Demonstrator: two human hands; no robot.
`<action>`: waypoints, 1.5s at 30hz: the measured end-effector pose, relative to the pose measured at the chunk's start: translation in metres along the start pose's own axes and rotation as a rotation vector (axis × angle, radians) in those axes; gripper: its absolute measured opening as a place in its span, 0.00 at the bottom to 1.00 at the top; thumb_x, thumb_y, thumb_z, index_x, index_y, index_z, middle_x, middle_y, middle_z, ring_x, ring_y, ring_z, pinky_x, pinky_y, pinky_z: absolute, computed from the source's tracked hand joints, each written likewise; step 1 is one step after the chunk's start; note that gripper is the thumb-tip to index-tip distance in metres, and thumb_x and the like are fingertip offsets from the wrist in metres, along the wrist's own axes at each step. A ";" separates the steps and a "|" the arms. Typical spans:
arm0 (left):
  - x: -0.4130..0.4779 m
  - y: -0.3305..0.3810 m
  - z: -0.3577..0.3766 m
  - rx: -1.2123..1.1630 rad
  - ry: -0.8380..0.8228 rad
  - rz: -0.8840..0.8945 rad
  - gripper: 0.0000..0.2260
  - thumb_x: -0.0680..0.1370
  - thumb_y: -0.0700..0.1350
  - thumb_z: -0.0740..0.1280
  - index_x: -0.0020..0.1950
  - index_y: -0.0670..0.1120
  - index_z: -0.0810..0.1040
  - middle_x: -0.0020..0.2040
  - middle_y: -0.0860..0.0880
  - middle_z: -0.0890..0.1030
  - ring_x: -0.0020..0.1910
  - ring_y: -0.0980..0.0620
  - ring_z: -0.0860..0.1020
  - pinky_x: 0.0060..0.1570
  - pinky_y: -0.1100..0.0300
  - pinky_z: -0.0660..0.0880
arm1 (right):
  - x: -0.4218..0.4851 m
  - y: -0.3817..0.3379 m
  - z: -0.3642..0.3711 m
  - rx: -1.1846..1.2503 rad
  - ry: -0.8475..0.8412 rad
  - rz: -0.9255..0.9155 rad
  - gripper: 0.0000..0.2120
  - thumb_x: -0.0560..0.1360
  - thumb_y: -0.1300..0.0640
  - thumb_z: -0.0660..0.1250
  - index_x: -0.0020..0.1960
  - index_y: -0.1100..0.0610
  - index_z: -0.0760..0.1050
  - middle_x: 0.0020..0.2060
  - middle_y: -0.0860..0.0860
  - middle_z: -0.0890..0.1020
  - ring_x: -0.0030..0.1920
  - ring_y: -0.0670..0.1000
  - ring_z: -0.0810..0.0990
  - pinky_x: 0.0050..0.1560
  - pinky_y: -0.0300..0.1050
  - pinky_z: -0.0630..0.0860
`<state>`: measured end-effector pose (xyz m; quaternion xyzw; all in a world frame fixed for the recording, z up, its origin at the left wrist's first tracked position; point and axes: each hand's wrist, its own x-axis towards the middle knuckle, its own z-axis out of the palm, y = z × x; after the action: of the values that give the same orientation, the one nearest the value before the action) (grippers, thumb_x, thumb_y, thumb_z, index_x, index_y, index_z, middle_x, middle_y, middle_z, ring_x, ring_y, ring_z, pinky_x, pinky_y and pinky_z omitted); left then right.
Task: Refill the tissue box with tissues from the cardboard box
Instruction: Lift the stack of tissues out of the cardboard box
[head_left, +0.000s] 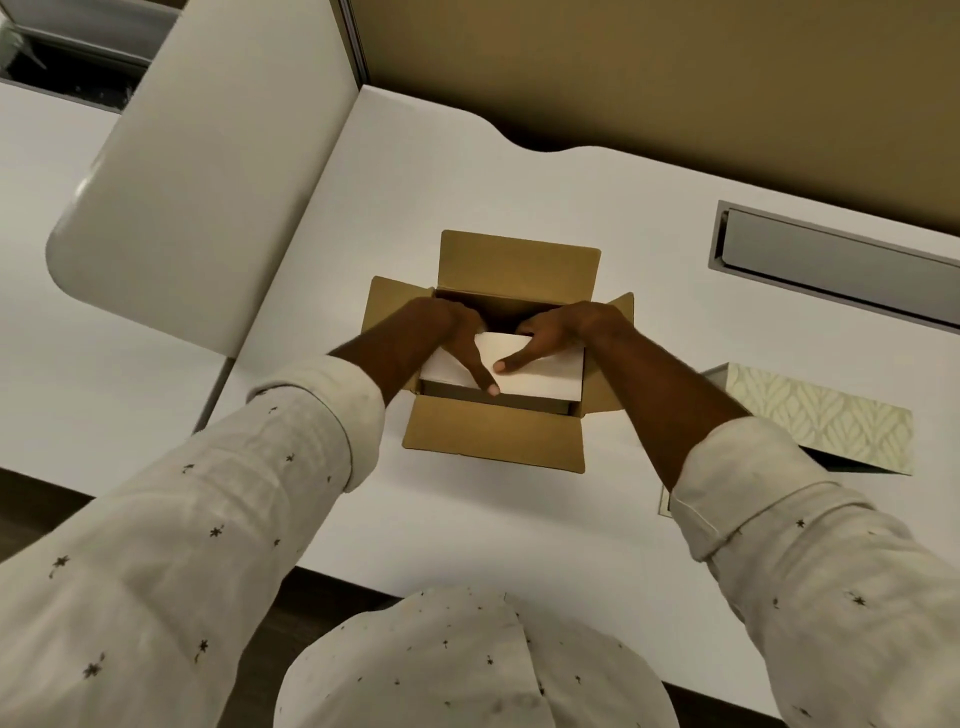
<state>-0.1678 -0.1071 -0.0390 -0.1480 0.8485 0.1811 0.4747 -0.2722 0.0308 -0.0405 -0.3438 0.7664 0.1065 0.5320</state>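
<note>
So from my feed, the cardboard box (493, 441) sits mid-counter (467, 519), flaps open. Both grips are down inside it: left grip (457, 338) and right grip (550, 338) are clamped on the far edge of the white tissue stack (540, 379), index fingers flat on top. The patterned tissue box (826, 421) sits near the counter's right edge, well apart from either grip.

Office workstation. White desk (467, 182) with curved cutout at 12 o'clock, recessed metal cable tray (836, 267) at 2 o'clock, white partition panel (208, 171) at 10 o'clock, tan wall panel (675, 67) behind.
</note>
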 end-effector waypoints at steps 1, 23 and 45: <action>0.000 0.000 -0.001 0.009 -0.011 -0.012 0.49 0.60 0.72 0.76 0.75 0.51 0.68 0.72 0.48 0.75 0.68 0.43 0.75 0.68 0.47 0.74 | 0.001 0.000 0.002 0.030 -0.015 0.003 0.44 0.63 0.24 0.71 0.71 0.47 0.71 0.65 0.51 0.78 0.62 0.56 0.78 0.67 0.57 0.76; -0.012 -0.006 0.014 0.186 -0.038 0.101 0.48 0.60 0.74 0.73 0.74 0.52 0.69 0.70 0.49 0.76 0.66 0.46 0.77 0.64 0.50 0.76 | 0.008 -0.005 0.037 0.370 -0.125 -0.019 0.42 0.65 0.30 0.74 0.71 0.51 0.70 0.63 0.53 0.80 0.61 0.56 0.82 0.67 0.58 0.78; -0.014 -0.003 0.022 0.223 -0.137 0.159 0.50 0.61 0.72 0.75 0.77 0.54 0.64 0.75 0.49 0.72 0.71 0.44 0.72 0.70 0.46 0.72 | 0.011 -0.009 0.056 0.410 -0.097 -0.168 0.34 0.65 0.30 0.75 0.63 0.46 0.69 0.53 0.46 0.80 0.52 0.50 0.83 0.45 0.43 0.81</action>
<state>-0.1433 -0.0990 -0.0382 -0.0141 0.8380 0.1323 0.5292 -0.2270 0.0494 -0.0718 -0.2855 0.7142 -0.0798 0.6341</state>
